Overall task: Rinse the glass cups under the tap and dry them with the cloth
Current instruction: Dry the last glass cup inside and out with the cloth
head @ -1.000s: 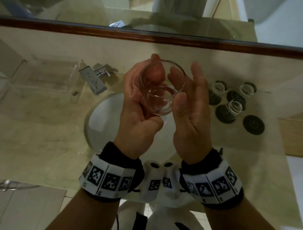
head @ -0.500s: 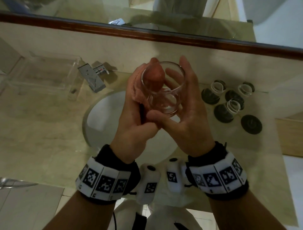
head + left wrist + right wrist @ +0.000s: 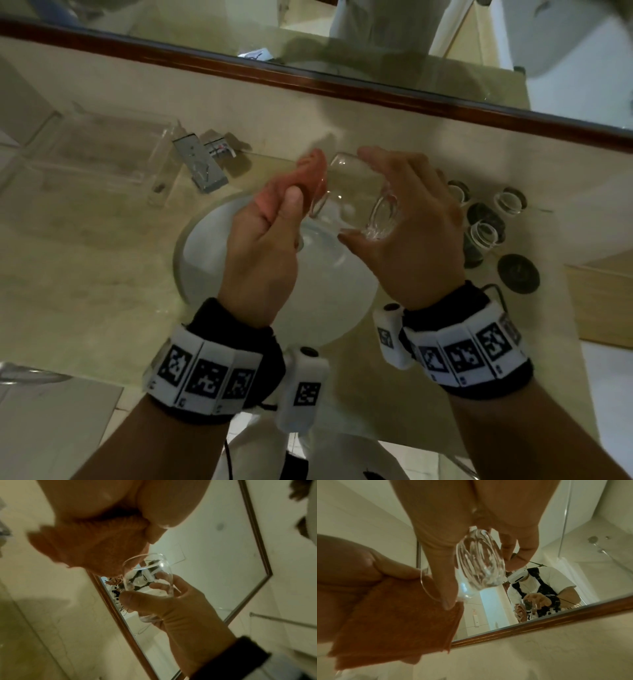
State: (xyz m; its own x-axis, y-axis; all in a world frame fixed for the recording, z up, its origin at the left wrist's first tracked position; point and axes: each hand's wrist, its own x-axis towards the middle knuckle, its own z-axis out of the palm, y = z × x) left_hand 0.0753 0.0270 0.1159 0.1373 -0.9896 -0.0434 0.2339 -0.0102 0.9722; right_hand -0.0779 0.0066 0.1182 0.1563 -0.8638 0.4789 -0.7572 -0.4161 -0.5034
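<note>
Right hand (image 3: pixel 407 233) wrapped round the base end of a clear glass cup (image 3: pixel 349 202), thumb under, fingers over, so that the cup lies tipped on its side with the open mouth turned toward the other hand. Held that way, by judgement, to offer the rim and inside to the cloth while keeping fingerprints to the thick bottom. Left hand (image 3: pixel 263 246) closed on a bunched orange cloth (image 3: pixel 305 178), thumb pressing it against the fingers; from the left wrist view, cloth (image 3: pixel 96 547) just at the rim of the cup (image 3: pixel 147 577), touching or about to, cannot tell which. From the right wrist view, folded cloth (image 3: pixel 397 615) hanging below the rim, cup (image 3: pixel 477 566) pinched between thumb and fingers. Drying step in hand, by the look of it, not rinsing: no water seen running.

Both held up above the round white basin (image 3: pixel 219 246), probably so drips fall into it rather than on the surface. Square chrome tap (image 3: pixel 202 164) at the back left of the basin, well apart from the cup. To the right, on the pale stone surface (image 3: pixel 85 291), a cluster of 3 small glass cups (image 3: pixel 484 233) with dark round coasters (image 3: pixel 518 272) near them, some under the cups; whether rinsed yet, cannot tell. Clear tray (image 3: pixel 99 154) at the far left. Behind, a wood-framed mirror (image 3: pixel 342 44) along the wall; dim, yellowish bathroom light.
</note>
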